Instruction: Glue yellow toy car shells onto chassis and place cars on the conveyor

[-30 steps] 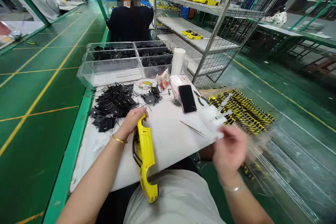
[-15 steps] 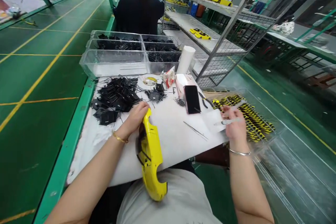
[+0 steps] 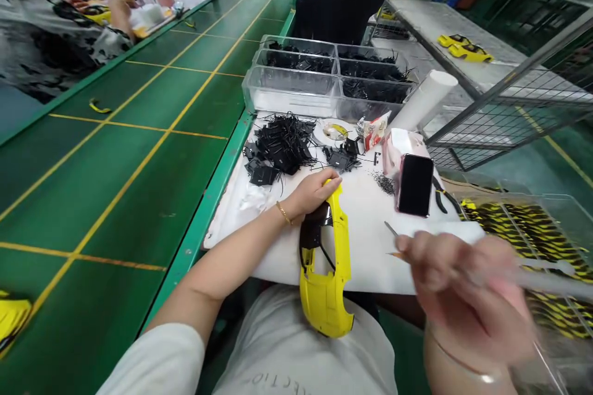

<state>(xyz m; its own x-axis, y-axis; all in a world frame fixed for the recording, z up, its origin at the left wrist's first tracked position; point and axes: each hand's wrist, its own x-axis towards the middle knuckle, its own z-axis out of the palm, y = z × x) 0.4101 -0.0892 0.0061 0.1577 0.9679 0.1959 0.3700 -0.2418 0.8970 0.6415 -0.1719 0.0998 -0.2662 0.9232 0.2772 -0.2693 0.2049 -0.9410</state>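
At near edge of table (image 3: 370, 262), 1 yellow car shell (image 3: 341, 250) gripped at far end by L hand (image 3: 317, 191), fingers closed. On R, blurred syringe (image 3: 551, 282) held btwn curled fingers of R hand (image 3: 475, 296); phone (image 3: 416, 185) laid beyond.

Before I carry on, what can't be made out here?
All in the head view:
Right hand: motion blur; exact finger placement on the pale tool is unclear.
Thin metal tip: the rest is covered by the right hand.
Yellow shell: far end partly covered by the left hand.
Shirt: cut off by the bottom edge.
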